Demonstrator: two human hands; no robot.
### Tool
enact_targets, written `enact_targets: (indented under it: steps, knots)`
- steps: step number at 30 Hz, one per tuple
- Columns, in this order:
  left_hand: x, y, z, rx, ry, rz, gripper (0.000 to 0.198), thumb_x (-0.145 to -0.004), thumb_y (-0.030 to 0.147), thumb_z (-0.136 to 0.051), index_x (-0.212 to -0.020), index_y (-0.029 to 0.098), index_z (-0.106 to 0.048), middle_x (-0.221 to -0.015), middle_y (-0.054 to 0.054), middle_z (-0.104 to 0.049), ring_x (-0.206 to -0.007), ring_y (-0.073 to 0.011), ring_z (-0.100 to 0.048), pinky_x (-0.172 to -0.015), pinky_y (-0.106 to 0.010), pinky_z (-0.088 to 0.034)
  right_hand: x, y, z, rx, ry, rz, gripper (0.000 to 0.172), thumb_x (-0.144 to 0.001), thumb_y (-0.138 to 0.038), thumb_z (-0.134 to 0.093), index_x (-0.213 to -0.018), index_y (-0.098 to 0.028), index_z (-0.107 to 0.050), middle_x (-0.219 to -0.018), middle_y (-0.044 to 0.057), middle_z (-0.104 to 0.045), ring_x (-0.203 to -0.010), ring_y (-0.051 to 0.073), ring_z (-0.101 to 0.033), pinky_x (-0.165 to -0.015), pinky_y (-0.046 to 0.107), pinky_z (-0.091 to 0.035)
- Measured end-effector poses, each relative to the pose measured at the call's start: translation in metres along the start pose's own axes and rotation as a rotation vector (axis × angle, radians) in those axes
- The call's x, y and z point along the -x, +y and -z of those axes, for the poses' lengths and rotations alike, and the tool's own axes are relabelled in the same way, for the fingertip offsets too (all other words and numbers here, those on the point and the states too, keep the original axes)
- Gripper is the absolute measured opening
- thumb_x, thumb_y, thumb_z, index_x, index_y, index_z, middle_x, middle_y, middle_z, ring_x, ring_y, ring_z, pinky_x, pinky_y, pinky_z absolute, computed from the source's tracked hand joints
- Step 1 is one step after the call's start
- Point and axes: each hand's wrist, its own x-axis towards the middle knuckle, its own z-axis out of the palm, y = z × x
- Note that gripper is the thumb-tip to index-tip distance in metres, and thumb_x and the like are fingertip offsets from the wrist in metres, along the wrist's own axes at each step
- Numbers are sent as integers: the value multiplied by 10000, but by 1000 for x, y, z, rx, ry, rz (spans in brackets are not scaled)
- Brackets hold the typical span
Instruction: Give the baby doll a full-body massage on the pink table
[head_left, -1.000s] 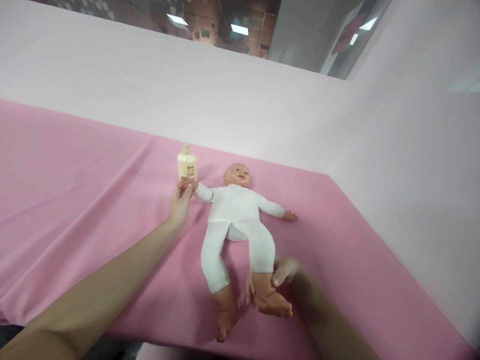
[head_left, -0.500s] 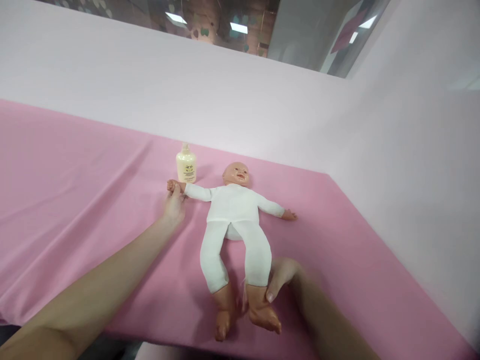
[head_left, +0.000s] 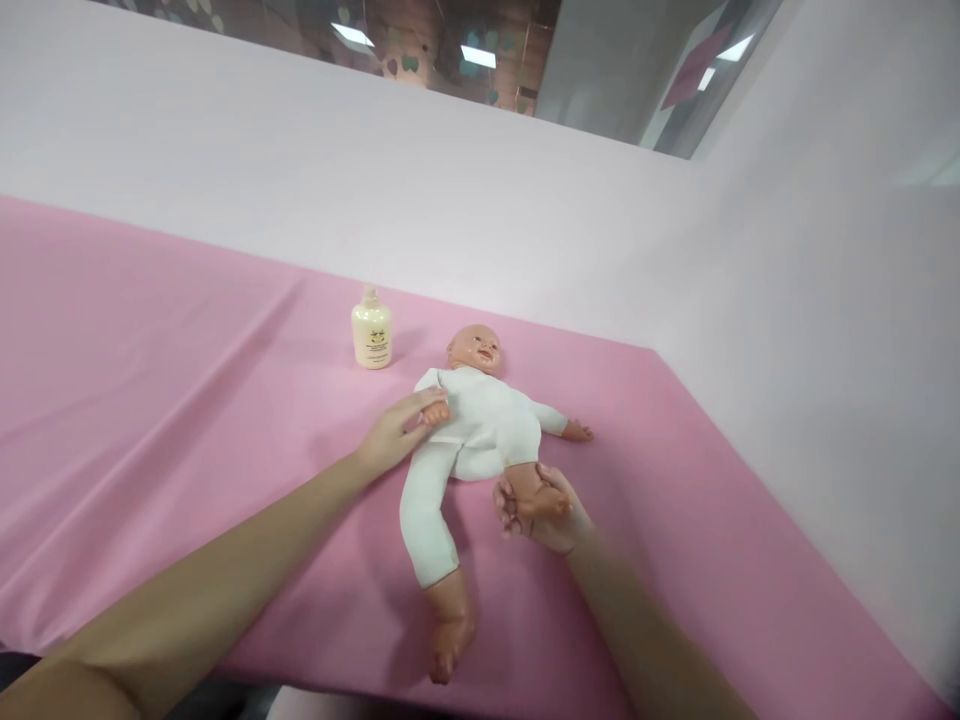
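A baby doll (head_left: pixel 480 410) in a white suit lies on its back, head toward the wall. My left hand (head_left: pixel 394 430) holds the doll's hand (head_left: pixel 436 412), with that arm folded in over the side of its chest. My right hand (head_left: pixel 559 525) is wrapped round the doll's lower leg and foot (head_left: pixel 538 492); that leg is bent up toward the belly. The other leg (head_left: pixel 431 520) lies stretched toward the table's front edge, and the other arm (head_left: pixel 553 418) reaches out to the right.
A cream-coloured bottle (head_left: pixel 372 330) stands left of the doll's head. The table (head_left: pixel 187 400) has a creased pink cover. Behind it is a white wall (head_left: pixel 375 190) with a window (head_left: pixel 480 50) above.
My left hand has brought the doll's outstretched arm in to its chest. My right hand has lifted and bent one leg upward, away from the front edge.
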Motion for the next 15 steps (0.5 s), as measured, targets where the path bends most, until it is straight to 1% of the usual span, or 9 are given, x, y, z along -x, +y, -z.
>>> enact_targets:
  steps: [1, 3, 6, 9, 12, 13, 15]
  knots:
    - [1, -1, -2, -38, -60, -53, 392, -975, 425, -589, -1299, 237, -704, -1403, -87, -688, -1377, -285, -590, -1202, -473, -443, 0, -1, -3, -7, 48, -9, 494, -930, -597, -609, -965, -108, -672, -941, 80, -688, -778, 161, -673, -707, 294, -608]
    - [1, -3, -5, -97, -131, -125, 393, -1008, 432, -536, -1307, 244, -707, -1412, -83, -684, -1421, -277, -552, -1224, -487, -420, 1, -3, -7, -5, 119, -21, 478, -928, -575, -625, -978, -104, -687, -938, 71, -695, -767, 154, -677, -702, 284, -614]
    - [-1, -3, -6, -148, -168, -154, 393, -1030, 416, -500, -1320, 246, -704, -1412, -72, -686, -1431, -263, -544, -1236, -493, -407, 1, -4, -7, 19, 186, -29, 468, -920, -558, -645, -988, -99, -708, -923, 63, -700, -745, 151, -679, -690, 283, -621]
    - [-1, 0, -4, -137, -172, -143, 381, -1020, 400, -514, -1311, 248, -707, -1408, -62, -689, -1431, -263, -543, -1235, -492, -408, -1, -2, -7, 41, 210, -35, 478, -926, -563, -641, -999, -96, -710, -917, 69, -700, -728, 148, -674, -686, 283, -617]
    - [0, 4, 0, -66, -108, -63, 371, -976, 388, -578, -1294, 248, -710, -1401, -64, -693, -1393, -275, -576, -1205, -472, -442, 1, -1, -5, 61, 168, -34, 508, -911, -592, -642, -986, -94, -705, -921, 90, -708, -741, 159, -678, -685, 291, -609]
    - [-1, 6, 1, -33, -58, -13, 372, -957, 378, -604, -1289, 246, -707, -1384, -68, -701, -1356, -276, -604, -1184, -462, -462, 3, 0, -5, 75, 138, -28, 525, -896, -608, -648, -972, -92, -704, -912, 96, -710, -743, 168, -681, -676, 295, -606]
    - [-4, 6, 6, 56, 97, 96, 375, -925, 354, -646, -1277, 237, -698, -1345, -77, -716, -1277, -270, -651, -1142, -441, -494, 9, 2, -2, 125, 57, -45, 553, -856, -631, -670, -956, -88, -701, -892, 106, -716, -743, 191, -690, -663, 313, -600]
